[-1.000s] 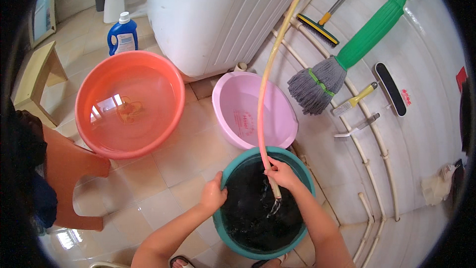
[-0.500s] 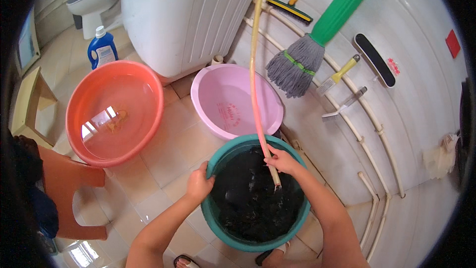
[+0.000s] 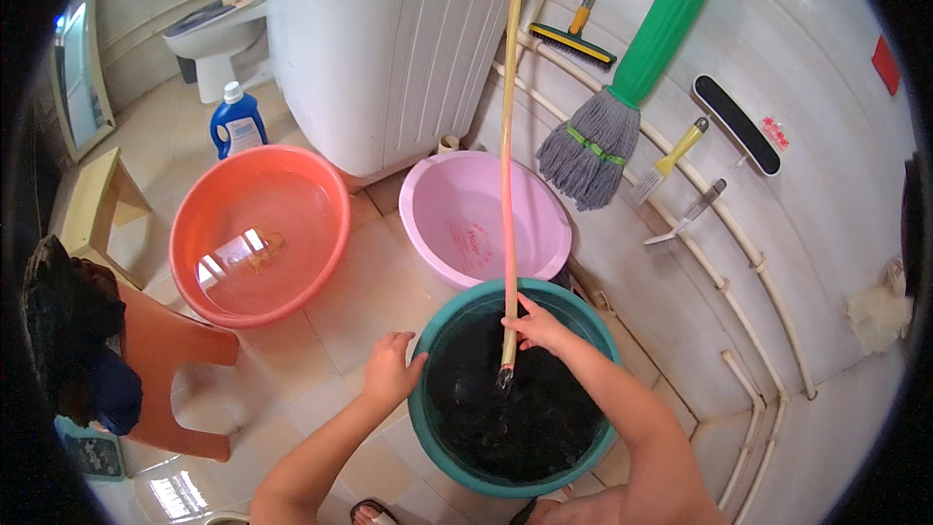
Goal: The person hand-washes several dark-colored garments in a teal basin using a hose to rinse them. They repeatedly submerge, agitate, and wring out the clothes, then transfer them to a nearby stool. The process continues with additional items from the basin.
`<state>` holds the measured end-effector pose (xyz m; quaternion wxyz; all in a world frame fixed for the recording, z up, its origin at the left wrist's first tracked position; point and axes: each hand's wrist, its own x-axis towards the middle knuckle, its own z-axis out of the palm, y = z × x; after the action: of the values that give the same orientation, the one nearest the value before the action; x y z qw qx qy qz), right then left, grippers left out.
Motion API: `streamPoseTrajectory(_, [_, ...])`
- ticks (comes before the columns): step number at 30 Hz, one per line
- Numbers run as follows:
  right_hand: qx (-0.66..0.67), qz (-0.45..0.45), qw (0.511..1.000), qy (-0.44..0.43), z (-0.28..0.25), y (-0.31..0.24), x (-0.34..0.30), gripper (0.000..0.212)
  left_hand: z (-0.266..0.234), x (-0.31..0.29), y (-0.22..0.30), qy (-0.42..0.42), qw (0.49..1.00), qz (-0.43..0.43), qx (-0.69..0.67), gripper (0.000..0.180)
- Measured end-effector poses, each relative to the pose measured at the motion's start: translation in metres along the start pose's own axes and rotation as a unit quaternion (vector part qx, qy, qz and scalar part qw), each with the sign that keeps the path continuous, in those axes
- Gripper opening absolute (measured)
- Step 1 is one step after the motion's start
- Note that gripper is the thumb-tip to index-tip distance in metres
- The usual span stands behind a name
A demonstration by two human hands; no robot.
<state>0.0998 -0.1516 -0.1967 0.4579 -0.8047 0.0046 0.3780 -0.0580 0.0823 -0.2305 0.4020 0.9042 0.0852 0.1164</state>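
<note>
A teal basin [image 3: 420, 428] stands on the floor in front of me, filled with dark water and what looks like soaked dark cloth. Between the fingers of my right hand [image 3: 537, 327] is a pale yellow hose [image 3: 508, 204], held close to its lower end. Water runs from that end into the basin. My left hand [image 3: 391, 369] is at the basin's left rim, its thumb by the edge and its fingers apart, outside the rim, with nothing in them.
Behind the teal basin sits a pink basin [image 3: 437, 204]. At left are an orange basin [image 3: 335, 262] of water, a blue bottle [image 3: 236, 124], an orange stool [image 3: 175, 360] with dark clothes, and a wooden stool [image 3: 92, 199]. A mop [image 3: 593, 141] and brushes hang along the right wall.
The hose end has shifted left over the basin with my right hand. My left hand has loosened from the rim. The whole view has shifted slightly.
</note>
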Motion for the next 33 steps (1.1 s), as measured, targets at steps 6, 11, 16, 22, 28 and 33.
streamPoseTrajectory(6, [0.008, -0.007, 1.000, 0.003, 0.030, 0.016, 0.028, 0.051, -0.001, 0.003, 0.011, -0.023, 0.999, -0.028, 0.002, 0.031])
streamPoseTrajectory(11, [0.026, -0.008, 0.999, -0.032, 0.032, 0.015, 0.032, 0.046, 0.009, 0.015, 0.014, -0.053, 0.995, -0.081, 0.022, 0.031])
streamPoseTrajectory(16, [0.045, -0.011, 0.998, -0.052, 0.029, 0.013, 0.036, 0.043, 0.028, 0.018, 0.004, -0.029, 0.993, -0.115, 0.001, 0.031])
streamPoseTrajectory(22, [0.064, 0.003, 0.996, -0.062, 0.021, 0.011, 0.036, 0.051, 0.025, 0.019, 0.011, 0.035, 0.989, -0.123, -0.069, 0.030])
streamPoseTrajectory(28, [0.053, -0.007, 0.998, -0.032, 0.010, 0.022, 0.024, 0.055, 0.014, 0.025, 0.040, 0.048, 0.999, 0.016, 0.005, 0.023])
streamPoseTrajectory(33, [-0.243, -0.162, 0.956, -0.022, 0.006, 0.037, -0.017, 0.070, 0.013, 0.022, 0.054, 0.025, 0.995, 0.099, 0.007, 0.017])
